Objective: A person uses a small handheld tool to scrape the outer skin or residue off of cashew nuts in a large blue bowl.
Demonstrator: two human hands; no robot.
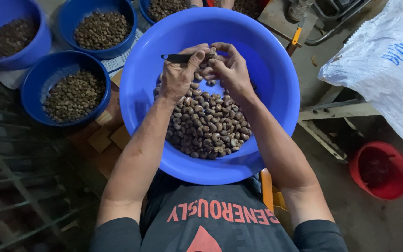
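A big blue basin [276, 93] rests on my lap, holding a heap of brown cashew nuts [208, 126] with skins on. My left hand [178, 74] grips a small dark knife [178, 58], its blade pointing left. My right hand [232, 70] pinches a single nut [212, 57] against the knife, both hands held above the heap near the basin's far side.
Three smaller blue bowls of nuts [73, 93] [101, 30] [12, 37] stand to the left, another [164, 8] at the top. A white sack [388, 70] lies at right, a red bucket [381, 170] on the floor below it. Wooden blocks [110, 137] sit left of the basin.
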